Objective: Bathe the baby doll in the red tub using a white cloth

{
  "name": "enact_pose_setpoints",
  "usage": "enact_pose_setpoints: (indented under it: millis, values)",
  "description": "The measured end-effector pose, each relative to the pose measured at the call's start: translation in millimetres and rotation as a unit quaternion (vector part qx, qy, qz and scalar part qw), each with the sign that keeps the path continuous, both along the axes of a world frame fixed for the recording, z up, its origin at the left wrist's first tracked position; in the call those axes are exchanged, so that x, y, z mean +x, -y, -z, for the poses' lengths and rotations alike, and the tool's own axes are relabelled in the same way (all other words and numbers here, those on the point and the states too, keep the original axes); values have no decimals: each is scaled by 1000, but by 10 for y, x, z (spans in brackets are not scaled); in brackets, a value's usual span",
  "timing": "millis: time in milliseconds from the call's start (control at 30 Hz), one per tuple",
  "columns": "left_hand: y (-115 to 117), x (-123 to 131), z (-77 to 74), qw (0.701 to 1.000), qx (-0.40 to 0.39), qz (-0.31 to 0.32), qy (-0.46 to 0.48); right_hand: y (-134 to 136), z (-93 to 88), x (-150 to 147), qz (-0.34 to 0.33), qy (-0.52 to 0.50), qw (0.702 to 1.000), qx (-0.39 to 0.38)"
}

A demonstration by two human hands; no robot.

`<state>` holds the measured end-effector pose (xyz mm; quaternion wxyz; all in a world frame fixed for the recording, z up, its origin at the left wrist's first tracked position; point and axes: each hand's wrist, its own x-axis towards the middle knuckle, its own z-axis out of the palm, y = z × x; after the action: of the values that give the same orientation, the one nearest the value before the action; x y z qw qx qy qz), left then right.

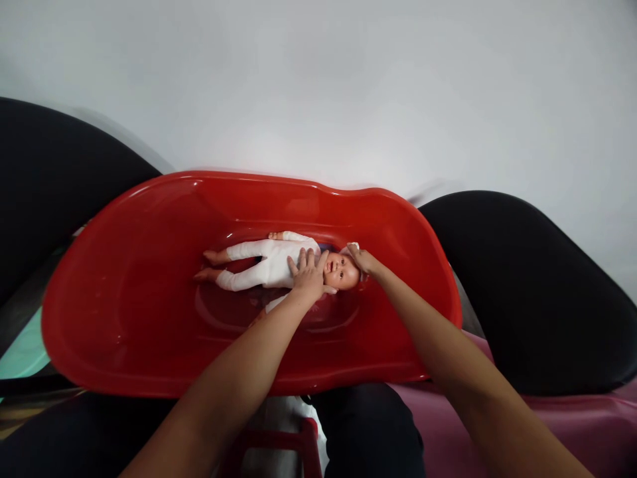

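A baby doll [283, 262] in a white long-sleeved suit lies on its back in the red baby bathtub [149, 318], feet to the left and head to the right. Across the doll's upper chest and neck rests my left hand [309, 275], with its fingers spread and its thumb beside the doll's cheek. At the top side of the doll's head, my right hand [363, 259] is closed on a small white cloth [353, 246], mostly hidden by the fingers. A bit of something dark blue shows behind the doll's neck.
Black rounded chair backs [537, 285] stand at the right and left of the tub. A white wall [318, 86] rises behind it. Below are a red stool [279, 439], a pink surface [448, 425] and a mint-green piece [27, 348].
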<state>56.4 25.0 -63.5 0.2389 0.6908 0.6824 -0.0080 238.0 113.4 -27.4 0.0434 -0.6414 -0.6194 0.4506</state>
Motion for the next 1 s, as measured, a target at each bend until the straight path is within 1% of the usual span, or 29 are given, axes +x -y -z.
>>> enact_pose_setpoints:
  millis: [133,200,267,333,367,433,467,500,567,600,667,733,900,1000]
  values:
    - [3,-17,23,1000,1,-5,11,144,-165,17,11,22,1000,-17]
    - [5,-16,39,1000,3,-4,13,242,-272,53,1,-6,999,-36]
    - [5,-8,56,1000,7,-3,9,353,-368,121,-15,-51,995,-82]
    - [3,1,65,1000,13,-3,3,472,-424,199,-27,-86,989,-117]
    - [2,4,65,1000,17,-3,2,530,-430,231,-34,-90,988,-119]
    - [0,3,52,1000,22,-2,5,625,-396,265,-65,-60,992,-85]
    - [-1,0,41,1000,21,-1,8,658,-359,263,-83,-14,995,-57]
    - [-3,-5,28,1000,19,0,10,678,-313,250,-89,56,994,-24]
    - [-8,-16,0,1000,11,3,12,689,-215,201,-78,183,980,28]
    - [-12,-22,-12,1000,7,4,13,684,-171,172,-71,222,972,43]
    - [-21,-29,-29,1000,0,7,13,673,-110,121,-76,246,965,51]
    - [-31,-34,-34,1000,-5,9,13,675,-91,89,-95,256,960,56]
    - [-54,-52,-25,1000,-11,13,11,742,-168,30,-131,274,949,83]
    - [-66,-66,-16,1000,-24,15,11,816,-209,-65,-140,280,945,96]
